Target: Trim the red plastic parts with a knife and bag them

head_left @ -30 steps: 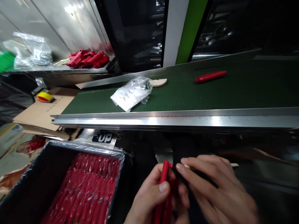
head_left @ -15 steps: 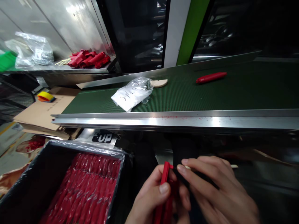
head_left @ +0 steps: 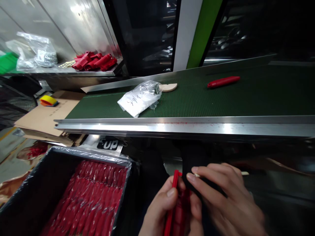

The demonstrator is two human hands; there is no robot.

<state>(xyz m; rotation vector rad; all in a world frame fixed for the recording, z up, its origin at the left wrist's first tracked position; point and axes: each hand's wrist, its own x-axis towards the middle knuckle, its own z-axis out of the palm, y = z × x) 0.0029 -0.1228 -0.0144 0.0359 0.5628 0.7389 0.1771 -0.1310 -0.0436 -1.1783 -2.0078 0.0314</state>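
Note:
My left hand point(head_left: 161, 209) is closed around a red plastic part point(head_left: 181, 209) with a long raised edge, held upright low in the view. The thumb presses on its side. Just to the right is my right hand point(head_left: 226, 200), its fingers bent together around a thin pale stick-like tool point(head_left: 245, 173). Only a bit of this tool shows between the fingertips and another behind the hand; its working end cannot be made out. The right fingertips are close to the top of the red part, with a small gap between them.
A green conveyor belt point(head_left: 187, 101) with a metal rail runs across ahead, bearing a plastic bag point(head_left: 139, 100), a beige half-round piece point(head_left: 168, 87) and a red handle-shaped part point(head_left: 223, 82). A lined crate point(head_left: 27, 183) of wrapped red parts stands left. Red pieces point(head_left: 94, 61) lie on a shelf.
My left hand has turned the red part slightly and shifted a little right. My right hand has barely moved, drawing slightly left at its back.

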